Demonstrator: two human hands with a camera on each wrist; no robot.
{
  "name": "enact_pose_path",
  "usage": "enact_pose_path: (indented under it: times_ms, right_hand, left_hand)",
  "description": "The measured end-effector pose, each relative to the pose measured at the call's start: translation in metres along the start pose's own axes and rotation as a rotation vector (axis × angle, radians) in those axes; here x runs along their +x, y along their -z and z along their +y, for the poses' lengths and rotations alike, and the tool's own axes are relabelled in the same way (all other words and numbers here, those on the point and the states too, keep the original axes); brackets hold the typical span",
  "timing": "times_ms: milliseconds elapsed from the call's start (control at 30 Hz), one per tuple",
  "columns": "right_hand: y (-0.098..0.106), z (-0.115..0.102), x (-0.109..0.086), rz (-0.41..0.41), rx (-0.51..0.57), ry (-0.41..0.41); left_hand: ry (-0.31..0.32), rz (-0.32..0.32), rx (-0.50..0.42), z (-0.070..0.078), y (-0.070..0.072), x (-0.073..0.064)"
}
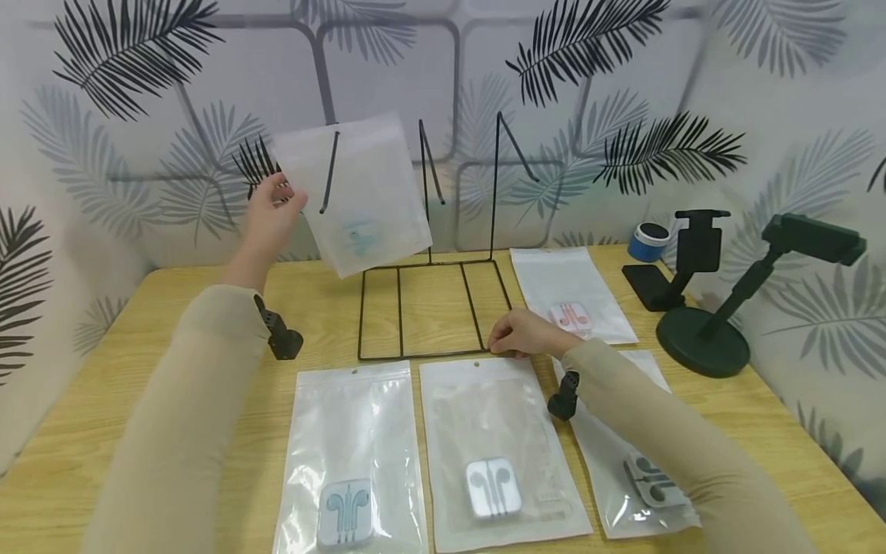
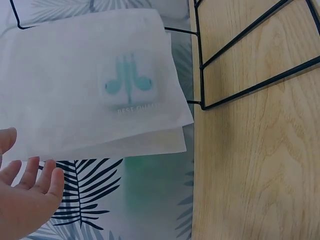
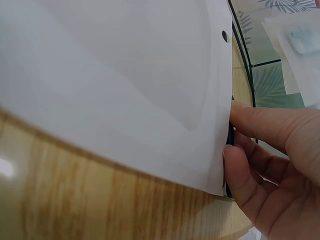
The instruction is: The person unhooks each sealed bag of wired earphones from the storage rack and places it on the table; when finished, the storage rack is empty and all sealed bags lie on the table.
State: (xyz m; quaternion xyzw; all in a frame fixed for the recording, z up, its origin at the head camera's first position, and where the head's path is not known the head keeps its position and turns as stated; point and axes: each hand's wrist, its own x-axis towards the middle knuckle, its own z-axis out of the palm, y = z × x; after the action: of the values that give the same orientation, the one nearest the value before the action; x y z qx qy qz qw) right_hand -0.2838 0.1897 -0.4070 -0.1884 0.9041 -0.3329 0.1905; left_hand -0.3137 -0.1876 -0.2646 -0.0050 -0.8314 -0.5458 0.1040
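A black wire display rack (image 1: 424, 355) stands on the table with several raised hooks. From its left hook hangs a white pouch (image 1: 374, 177); teal earphones (image 2: 128, 82) show through it in the left wrist view, and a second white edge peeks out beside it. My left hand (image 1: 271, 219) is at the pouch's left edge, fingers loosely bent and apart from the thumb. At the rack's front right corner, my right hand (image 1: 529, 332) pinches the black base wire between thumb and fingers. The top edge of a flat pouch (image 3: 150, 65) lies right beside those fingers.
Along the front lie a pouch with teal earphones (image 1: 356, 431), one with grey earphones (image 1: 477, 415) and another (image 1: 595, 431) partly under my right forearm. A pouch with pink earphones (image 1: 554, 277) lies behind. A dark phone stand (image 1: 702, 342) and blue jar (image 1: 648, 245) stand at right.
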Motion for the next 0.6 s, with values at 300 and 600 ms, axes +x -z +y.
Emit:
enact_pose_path:
  times_ms: [300, 600]
  right_hand:
    - [0.000, 0.001, 0.001, -0.005, 0.015, -0.001]
    - [0.000, 0.002, 0.001, -0.002, 0.002, 0.010]
  left_hand:
    - [-0.047, 0.000, -0.163, -0.005, -0.012, 0.002]
    - [-0.036, 0.019, -0.274, -0.004, -0.017, 0.003]
